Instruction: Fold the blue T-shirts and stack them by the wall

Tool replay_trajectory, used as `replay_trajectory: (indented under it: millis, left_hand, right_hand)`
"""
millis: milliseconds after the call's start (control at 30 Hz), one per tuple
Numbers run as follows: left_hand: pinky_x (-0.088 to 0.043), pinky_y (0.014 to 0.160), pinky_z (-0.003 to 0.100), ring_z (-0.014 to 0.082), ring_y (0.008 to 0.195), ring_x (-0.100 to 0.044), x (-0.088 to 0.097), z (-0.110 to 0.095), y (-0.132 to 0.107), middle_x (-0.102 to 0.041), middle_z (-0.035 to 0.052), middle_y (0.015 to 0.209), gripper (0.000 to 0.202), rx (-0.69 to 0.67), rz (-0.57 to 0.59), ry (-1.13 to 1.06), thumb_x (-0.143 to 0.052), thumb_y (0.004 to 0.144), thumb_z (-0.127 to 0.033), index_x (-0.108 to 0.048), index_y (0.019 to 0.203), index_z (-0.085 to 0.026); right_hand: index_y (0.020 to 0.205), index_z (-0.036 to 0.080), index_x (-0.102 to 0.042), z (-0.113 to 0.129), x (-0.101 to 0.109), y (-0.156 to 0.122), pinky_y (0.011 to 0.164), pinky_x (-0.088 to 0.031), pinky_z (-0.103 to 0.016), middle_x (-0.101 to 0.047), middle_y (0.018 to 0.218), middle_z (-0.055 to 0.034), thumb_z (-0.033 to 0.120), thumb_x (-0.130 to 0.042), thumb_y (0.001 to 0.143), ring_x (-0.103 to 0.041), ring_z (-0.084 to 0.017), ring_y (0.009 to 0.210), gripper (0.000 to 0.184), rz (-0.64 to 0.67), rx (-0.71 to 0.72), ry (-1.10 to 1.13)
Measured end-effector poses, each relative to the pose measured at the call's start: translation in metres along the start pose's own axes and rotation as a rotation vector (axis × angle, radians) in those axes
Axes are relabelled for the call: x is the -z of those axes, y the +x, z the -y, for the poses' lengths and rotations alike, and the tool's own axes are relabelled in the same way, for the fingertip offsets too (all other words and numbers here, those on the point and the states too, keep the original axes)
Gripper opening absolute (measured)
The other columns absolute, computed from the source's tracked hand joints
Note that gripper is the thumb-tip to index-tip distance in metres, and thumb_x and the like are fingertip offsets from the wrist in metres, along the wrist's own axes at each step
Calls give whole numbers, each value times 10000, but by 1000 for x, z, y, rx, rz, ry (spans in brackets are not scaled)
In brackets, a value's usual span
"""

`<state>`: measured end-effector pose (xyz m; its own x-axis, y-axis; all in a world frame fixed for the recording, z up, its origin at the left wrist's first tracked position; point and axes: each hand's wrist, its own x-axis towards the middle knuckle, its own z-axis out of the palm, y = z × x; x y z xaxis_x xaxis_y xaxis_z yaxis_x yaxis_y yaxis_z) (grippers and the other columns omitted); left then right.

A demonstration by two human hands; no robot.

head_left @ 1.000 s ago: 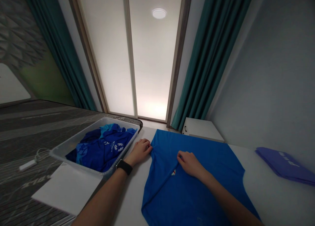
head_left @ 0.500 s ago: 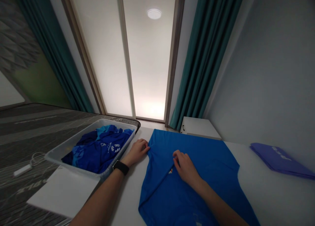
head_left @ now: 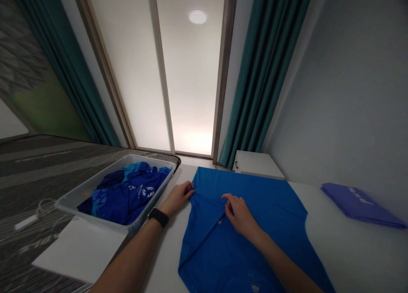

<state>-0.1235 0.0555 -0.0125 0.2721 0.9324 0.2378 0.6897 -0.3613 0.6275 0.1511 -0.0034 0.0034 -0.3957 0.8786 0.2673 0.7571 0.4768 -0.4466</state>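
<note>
We hold blue T-shirt (head_left: 216, 250) on white counter (head_left: 350, 250): left grip (head_left: 177, 198) clamped on edge, right grip (head_left: 239, 216) clamped near collar.

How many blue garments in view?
At least 2: a blue shirt spread on the white table, and a bunched blue garment in the plastic bin. More may be hidden in that pile.

T-shirt (head_left: 270, 216) on table (head_left: 350, 259), bin (head_left: 92, 180) of shirts (head_left: 127, 195) left, folded cloth (head_left: 360, 206) right
</note>
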Motion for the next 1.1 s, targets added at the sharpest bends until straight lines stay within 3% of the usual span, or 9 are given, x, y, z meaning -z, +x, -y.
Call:
replay_trajectory:
  millis: [167,367,533,633,733,867,967,1100]
  left_hand:
    - [-405,691,278,193,785,-624,2,-5,0,-680,28,834,174,-13,30,179,-543,905,-329,-616,995,-199]
    - [-380,942,389,267,1092,-591,5,-17,-10,-657,70,1196,423,-59,74,307,-657,833,-470,-584,1171,-227]
    - [-372,982,460,304,1155,-540,10,-22,-15,-605,95,1235,566,-95,121,392,-674,816,-501,-526,1296,-241]
    - [-388,1002,465,303,1178,-513,14,-28,-19,-554,121,1280,569,-115,88,392,-608,870,-498,-489,1352,-219]
    - [-379,1052,454,287,1233,-475,13,-40,-29,-515,130,1340,475,-146,18,387,-509,943,-409,-482,1368,-200]
    - [-336,1112,478,300,1357,-376,2,-53,-55,-396,104,1503,564,-240,114,419,-496,943,-467,-402,1453,-247]
    - [-288,1142,503,328,1429,-274,-6,-49,-72,-291,113,1573,663,-255,169,453,-457,935,-568,-337,1501,-243]
    - [-271,1145,514,338,1433,-269,-3,-41,-78,-290,114,1576,681,-302,206,477,-430,936,-590,-317,1512,-244]
  right_hand:
    - [1116,212,-554,-5,-2,0,793,-395,-356,-662,1006,-67,97,-388,906,-604,-217,922,291,32,-4,-104]
    - [1094,209,-583,-8,-5,-1,821,-377,-367,-662,1060,-66,93,-365,914,-588,-218,964,306,58,19,-110]
    - [1090,211,-591,-8,-8,-2,819,-379,-367,-660,1057,-72,102,-353,912,-589,-220,957,317,54,22,-111]
    - [1107,223,-585,-8,-7,-1,813,-387,-358,-661,1036,-70,139,-363,919,-596,-216,943,303,64,6,-70]
    - [1140,230,-577,-10,4,3,806,-398,-357,-658,934,-52,208,-388,930,-598,-209,879,284,89,-39,6]
    - [1158,235,-584,-24,34,7,748,-414,-332,-630,821,-24,295,-369,945,-585,-196,784,308,151,-117,159]
    - [1163,225,-587,-43,55,5,678,-414,-306,-612,816,-21,319,-356,941,-571,-183,724,334,182,-181,241]
    - [1166,222,-589,-65,67,0,699,-423,-299,-613,835,-22,308,-368,931,-575,-176,755,334,159,-198,259]
